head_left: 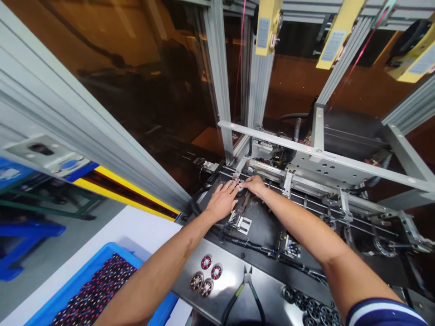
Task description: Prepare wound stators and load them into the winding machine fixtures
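Both arms reach forward to a fixture at the left end of a machine's rail assembly. My left hand [222, 199] lies palm down with its fingers stretched out, fingertips at a small round part [240, 187] in the fixture. From the other side, my right hand [254, 185] meets it with thumb and forefinger closed together at the part's edge. What sits between those fingertips is too small and covered to make out. Nearer me, on the black machine plate [263, 222], is a small bracket with a white slotted plate [244, 224].
On the metal ledge [234, 260] lie cutting pliers [247, 283], several red-and-black wound rotors [206, 261] and, at right, several dark ring-shaped parts [301, 299]. A blue bin [112, 248] full of similar rotors stands lower left. Aluminium posts [219, 77] and a crossbar [278, 141] frame the machine.
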Demonstrator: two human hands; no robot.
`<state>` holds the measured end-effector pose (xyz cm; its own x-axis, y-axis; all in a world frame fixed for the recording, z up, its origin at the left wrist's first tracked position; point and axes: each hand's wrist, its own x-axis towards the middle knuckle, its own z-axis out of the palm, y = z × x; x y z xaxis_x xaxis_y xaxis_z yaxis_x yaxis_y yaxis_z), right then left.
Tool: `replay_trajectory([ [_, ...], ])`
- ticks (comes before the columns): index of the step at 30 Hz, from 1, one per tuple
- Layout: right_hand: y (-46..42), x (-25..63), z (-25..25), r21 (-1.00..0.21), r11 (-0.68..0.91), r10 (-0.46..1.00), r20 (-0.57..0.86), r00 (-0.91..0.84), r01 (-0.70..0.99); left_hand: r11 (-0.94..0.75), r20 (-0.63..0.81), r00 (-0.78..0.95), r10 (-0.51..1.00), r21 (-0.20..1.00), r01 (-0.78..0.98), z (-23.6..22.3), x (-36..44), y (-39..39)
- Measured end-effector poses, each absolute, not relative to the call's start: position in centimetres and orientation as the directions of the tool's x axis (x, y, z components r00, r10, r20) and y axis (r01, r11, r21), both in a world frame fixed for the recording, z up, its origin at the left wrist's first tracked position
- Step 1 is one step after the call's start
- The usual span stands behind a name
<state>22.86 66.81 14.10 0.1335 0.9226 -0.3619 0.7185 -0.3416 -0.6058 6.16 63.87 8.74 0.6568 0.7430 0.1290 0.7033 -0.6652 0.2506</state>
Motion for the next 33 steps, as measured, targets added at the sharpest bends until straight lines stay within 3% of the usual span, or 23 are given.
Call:
replay_trajectory([
  [5, 58.8, 26.6, 19.7, -0.543, 0.006, 0.977, -0.178, -0.121, 0.84, -0.667, 0.092, 0.668, 0.738, 0.25, 0.702, 9.1, 6.1, 63.9],
  [9, 52.2, 34.1, 21.8, -0.392, 0.092, 0.972, -0.163, -0.167, 0.915, -0.661, 0.062, 0.677, 0.733, 0.297, 0.689, 8.6, 5.9, 63.9],
  [13, 50.6, 38.8, 19.3, -0.25, 0.141, 0.976, -0.125, -0.176, 0.958, -0.659, 0.033, 0.687, 0.725, 0.322, 0.68, 8.5, 5.7, 64.2],
  [17, 52.3, 38.4, 16.1, -0.217, 0.256, 0.958, -0.075, -0.277, 0.942, -0.642, 0.033, 0.669, 0.743, 0.321, 0.697, 10.4, 4.9, 63.7],
  [21, 53.4, 37.1, 14.7, -0.24, 0.329, 0.934, -0.058, -0.352, 0.913, -0.611, 0.228, 0.571, 0.789, 0.393, 0.687, 14.3, 3.9, 60.2],
  [24, 53.3, 37.2, 14.6, -0.273, 0.298, 0.942, -0.069, -0.328, 0.915, -0.681, 0.442, 0.518, 0.732, 0.465, 0.566, 17.3, 4.5, 56.0],
  [27, 52.8, 37.4, 14.8, -0.306, 0.172, 0.971, -0.107, -0.214, 0.936, -0.749, 0.514, 0.545, 0.662, 0.473, 0.463, 18.4, 6.6, 52.5],
  [30, 53.3, 37.5, 14.9, -0.331, -0.043, 0.98, -0.198, -0.025, 0.943, -0.755, 0.481, 0.589, 0.649, 0.499, 0.425, 16.7, 9.8, 51.0],
  [33, 55.2, 37.7, 14.8, -0.333, -0.276, 0.913, -0.383, 0.139, 0.902, -0.705, 0.345, 0.642, 0.685, 0.536, 0.464, 13.9, 13.4, 51.4],
])
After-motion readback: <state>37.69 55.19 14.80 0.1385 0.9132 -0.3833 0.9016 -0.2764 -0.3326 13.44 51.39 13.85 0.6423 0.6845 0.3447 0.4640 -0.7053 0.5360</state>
